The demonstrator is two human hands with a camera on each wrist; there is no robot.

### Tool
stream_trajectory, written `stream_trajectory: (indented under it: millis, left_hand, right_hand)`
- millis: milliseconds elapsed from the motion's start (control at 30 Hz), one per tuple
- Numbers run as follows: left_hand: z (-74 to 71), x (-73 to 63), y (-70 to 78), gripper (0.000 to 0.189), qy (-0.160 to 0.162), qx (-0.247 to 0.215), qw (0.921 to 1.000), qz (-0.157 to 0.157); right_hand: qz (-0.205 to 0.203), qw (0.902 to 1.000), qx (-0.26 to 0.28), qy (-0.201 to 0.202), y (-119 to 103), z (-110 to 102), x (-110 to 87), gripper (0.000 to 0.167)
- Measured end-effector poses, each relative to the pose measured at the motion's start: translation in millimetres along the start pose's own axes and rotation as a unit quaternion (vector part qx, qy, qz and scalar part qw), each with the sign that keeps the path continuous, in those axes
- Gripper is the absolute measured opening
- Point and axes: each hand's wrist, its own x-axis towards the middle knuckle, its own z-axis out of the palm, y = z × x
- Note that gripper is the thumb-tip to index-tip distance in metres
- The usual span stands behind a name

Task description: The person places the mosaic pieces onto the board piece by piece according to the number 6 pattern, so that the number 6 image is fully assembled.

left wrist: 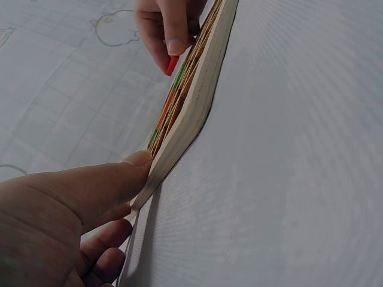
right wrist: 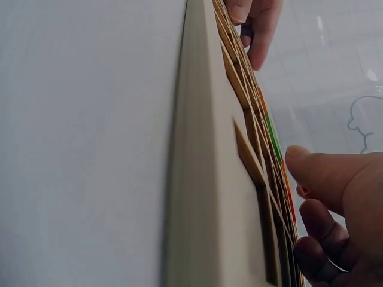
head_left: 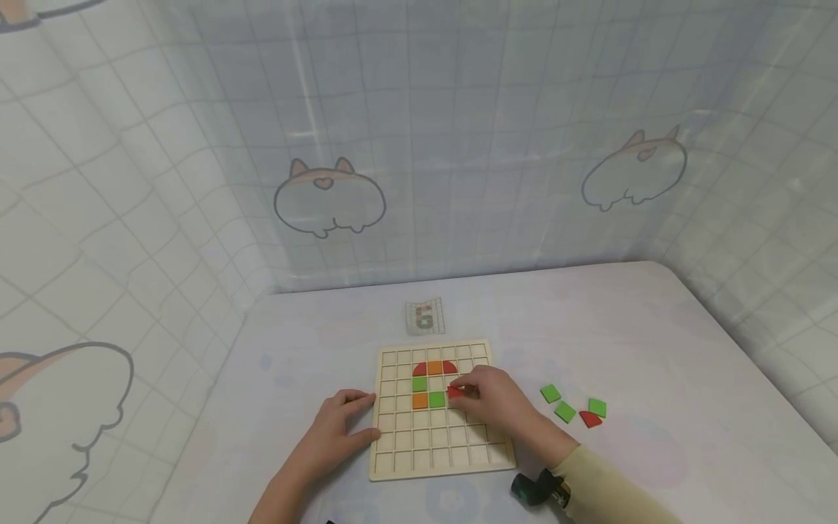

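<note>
A pale wooden grid board (head_left: 404, 463) lies on the table, with red, orange and green tiles set in some of its squares. My right hand (head_left: 497, 400) pinches a red piece (head_left: 455, 392) between thumb and fingers, just right of a green tile (head_left: 436, 399); its full outline is hidden by the fingers. In the left wrist view the red piece (left wrist: 172, 64) is tilted close over the board. My left hand (head_left: 329, 435) rests against the board's left edge, thumb and forefinger spread apart and touching it. The left thumb (left wrist: 128, 170) lies along the rim.
Right of the board lie several loose green tiles (head_left: 565, 412) and a red rounded piece (head_left: 591, 419). Behind the board is a small pattern card (head_left: 425, 316) with a blocky figure. A printed curtain (head_left: 452, 182) encloses the table at the back and sides.
</note>
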Motion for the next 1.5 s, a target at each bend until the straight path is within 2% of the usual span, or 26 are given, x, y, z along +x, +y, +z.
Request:
stream_trajectory:
  millis: [867, 1300, 1500]
  left_hand:
    - [-0.4, 0.4, -2.4, 0.067, 0.000, -0.003, 1.0000, -0.005]
    - [-0.1, 0.3, -0.8, 0.067, -0.003, -0.001, 1.0000, -0.006]
    - [0.3, 0.2, -1.7, 0.067, -0.001, 0.000, 1.0000, -0.007]
  right_hand:
    - [0.002, 0.9998, -0.007, -0.017, -4.5, 4.7, 3.0, 0.035]
    - [-0.008, 0.9999, -0.007, 0.001, -0.9, 3.2, -1.1, 0.018]
    - [0.000, 1.0000, -0.007, 0.003, -2.0, 4.7, 1.0, 0.018]
